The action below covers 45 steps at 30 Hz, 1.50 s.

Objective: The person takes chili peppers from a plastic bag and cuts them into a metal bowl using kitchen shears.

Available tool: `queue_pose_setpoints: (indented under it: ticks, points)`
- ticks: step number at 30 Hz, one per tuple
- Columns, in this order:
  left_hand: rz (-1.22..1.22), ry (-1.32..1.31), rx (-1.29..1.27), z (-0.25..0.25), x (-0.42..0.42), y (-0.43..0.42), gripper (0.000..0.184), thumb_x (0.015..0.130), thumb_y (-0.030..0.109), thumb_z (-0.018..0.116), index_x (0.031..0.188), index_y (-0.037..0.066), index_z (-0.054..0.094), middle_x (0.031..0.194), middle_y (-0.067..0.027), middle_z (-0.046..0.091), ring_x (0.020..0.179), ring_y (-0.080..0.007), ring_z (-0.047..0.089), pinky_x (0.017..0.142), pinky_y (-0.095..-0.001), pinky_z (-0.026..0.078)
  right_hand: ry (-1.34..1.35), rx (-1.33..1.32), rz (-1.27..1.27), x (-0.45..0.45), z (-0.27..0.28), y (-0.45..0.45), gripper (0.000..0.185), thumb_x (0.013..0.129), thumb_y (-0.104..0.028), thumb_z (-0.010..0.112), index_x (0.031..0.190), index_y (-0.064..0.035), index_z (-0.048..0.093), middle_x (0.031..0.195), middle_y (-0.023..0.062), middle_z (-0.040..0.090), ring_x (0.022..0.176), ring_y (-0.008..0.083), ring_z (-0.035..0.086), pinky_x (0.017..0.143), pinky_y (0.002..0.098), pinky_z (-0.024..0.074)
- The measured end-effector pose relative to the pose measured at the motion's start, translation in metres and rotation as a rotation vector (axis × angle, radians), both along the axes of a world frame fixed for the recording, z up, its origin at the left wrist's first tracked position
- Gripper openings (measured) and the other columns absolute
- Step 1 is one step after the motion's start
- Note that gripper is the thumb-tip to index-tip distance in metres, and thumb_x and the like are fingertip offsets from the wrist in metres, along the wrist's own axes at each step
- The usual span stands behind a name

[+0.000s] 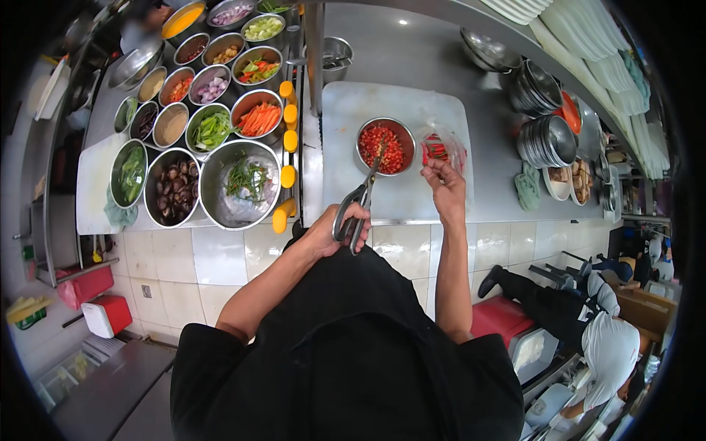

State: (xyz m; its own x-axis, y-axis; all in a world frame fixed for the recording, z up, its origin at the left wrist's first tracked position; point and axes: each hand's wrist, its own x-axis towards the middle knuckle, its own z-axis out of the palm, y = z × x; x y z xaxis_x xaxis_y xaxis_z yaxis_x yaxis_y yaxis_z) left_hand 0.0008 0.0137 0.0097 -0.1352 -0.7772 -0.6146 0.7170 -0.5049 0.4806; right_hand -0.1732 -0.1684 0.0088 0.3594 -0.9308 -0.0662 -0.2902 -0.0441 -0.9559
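My left hand (pixel 346 224) is wrapped round the handles of a pair of kitchen scissors (pixel 359 198). The scissor tips reach into a steel bowl (pixel 359 154) of chopped red chilies (pixel 390 143). To the right, my right hand (pixel 446 187) has its fingertips pinched on a red chili (pixel 424 153), partly hidden by the fingers. Just beyond these fingers lies a clear plastic bag (pixel 454 140) with more whole red chilies inside. Bowl and bag both rest on a white cutting board (pixel 342 103).
At left stand several steel bowls of ingredients, including carrot strips (pixel 259 119) and dark mushrooms (pixel 173 187). Yellow-capped bottles (pixel 288 176) line the counter gap. Stacked metal bowls (pixel 548 140) and a green cloth (pixel 527 186) sit right. Another person (pixel 610 345) bends at lower right.
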Motion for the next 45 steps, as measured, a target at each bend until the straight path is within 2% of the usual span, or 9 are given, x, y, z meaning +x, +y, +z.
queue_pose_setpoints:
  ticks: [4, 7, 13, 22, 28, 32, 40, 43, 45]
  points:
    - [0.004, 0.025, 0.036, 0.004, 0.000, -0.002, 0.027, 0.080, 0.028, 0.059, 0.081, 0.001, 0.060, 0.067, -0.0107, 0.060, 0.054, -0.0210, 0.059, 0.049, -0.0337, 0.051, 0.271, -0.284, 0.059, 0.015, 0.024, 0.009, 0.013, 0.081, -0.008, 0.069, 0.093, -0.0026, 0.066, 0.079, 0.0023, 0.064, 0.072, 0.0120, 0.054, 0.070, 0.0264, 0.0437]
    - [-0.046, 0.051, 0.004, 0.000, 0.002, -0.001, 0.032, 0.080, 0.032, 0.058, 0.080, 0.000, 0.061, 0.067, -0.0110, 0.060, 0.055, -0.0213, 0.060, 0.051, -0.0337, 0.052, 0.303, -0.484, 0.059, 0.023, 0.025, 0.009, 0.011, 0.077, -0.006, 0.069, 0.088, -0.0035, 0.066, 0.081, 0.0094, 0.066, 0.076, 0.0248, 0.058, 0.074, 0.0352, 0.0451]
    - [-0.107, 0.094, -0.017, 0.007, 0.004, 0.000, 0.040, 0.078, 0.040, 0.058, 0.080, 0.001, 0.061, 0.069, -0.0107, 0.061, 0.059, -0.0220, 0.061, 0.058, -0.0353, 0.053, 0.412, -0.698, 0.073, 0.031, 0.021, 0.010, 0.009, 0.075, 0.000, 0.066, 0.083, -0.0039, 0.065, 0.083, 0.0116, 0.064, 0.082, 0.0332, 0.055, 0.078, 0.0418, 0.0425]
    - [-0.155, 0.067, 0.011, 0.009, 0.001, -0.006, 0.042, 0.081, 0.040, 0.054, 0.084, -0.002, 0.061, 0.071, -0.0137, 0.062, 0.061, -0.0234, 0.062, 0.059, -0.0364, 0.054, 0.428, -0.847, 0.177, 0.036, 0.019, 0.010, 0.010, 0.074, -0.001, 0.066, 0.083, -0.0055, 0.065, 0.084, 0.0091, 0.061, 0.082, 0.0308, 0.054, 0.075, 0.0411, 0.0423]
    - [-0.105, -0.156, -0.007, 0.015, 0.000, -0.009, 0.041, 0.082, 0.040, 0.056, 0.083, -0.001, 0.061, 0.071, -0.0128, 0.062, 0.058, -0.0216, 0.061, 0.055, -0.0340, 0.054, 0.480, -0.827, 0.199, 0.035, 0.018, 0.004, 0.010, 0.074, -0.002, 0.065, 0.084, -0.0068, 0.064, 0.086, 0.0072, 0.059, 0.087, 0.0293, 0.053, 0.075, 0.0410, 0.0421]
    - [-0.156, 0.100, 0.027, 0.019, 0.001, -0.007, 0.040, 0.081, 0.039, 0.057, 0.082, -0.001, 0.061, 0.068, -0.0118, 0.061, 0.059, -0.0213, 0.062, 0.056, -0.0344, 0.054, 0.484, -0.846, 0.205, 0.036, 0.022, 0.003, 0.010, 0.075, -0.003, 0.065, 0.084, -0.0066, 0.064, 0.089, 0.0077, 0.060, 0.089, 0.0298, 0.053, 0.077, 0.0418, 0.0421]
    - [-0.089, -0.096, 0.004, 0.013, -0.001, -0.012, 0.036, 0.081, 0.035, 0.060, 0.079, -0.001, 0.061, 0.065, -0.0110, 0.060, 0.053, -0.0214, 0.060, 0.051, -0.0336, 0.053, 0.507, -0.839, 0.201, 0.038, 0.021, 0.005, 0.010, 0.075, -0.003, 0.066, 0.084, -0.0053, 0.065, 0.090, 0.0093, 0.061, 0.090, 0.0317, 0.054, 0.078, 0.0417, 0.0431]
    - [-0.171, 0.078, 0.015, 0.019, 0.001, -0.008, 0.039, 0.080, 0.038, 0.059, 0.078, 0.000, 0.059, 0.066, -0.0109, 0.059, 0.056, -0.0214, 0.060, 0.054, -0.0334, 0.052, 0.509, -0.838, 0.195, 0.038, 0.022, 0.006, 0.010, 0.075, -0.003, 0.066, 0.084, -0.0053, 0.064, 0.090, 0.0090, 0.061, 0.090, 0.0315, 0.054, 0.078, 0.0419, 0.0429]
    - [-0.173, 0.077, 0.025, 0.020, -0.003, -0.011, 0.039, 0.079, 0.039, 0.060, 0.079, 0.000, 0.059, 0.067, -0.0113, 0.060, 0.056, -0.0216, 0.060, 0.054, -0.0336, 0.052, 0.506, -0.826, 0.216, 0.039, 0.018, 0.006, 0.009, 0.075, -0.004, 0.066, 0.084, -0.0071, 0.064, 0.091, 0.0067, 0.059, 0.092, 0.0292, 0.053, 0.078, 0.0421, 0.0406]
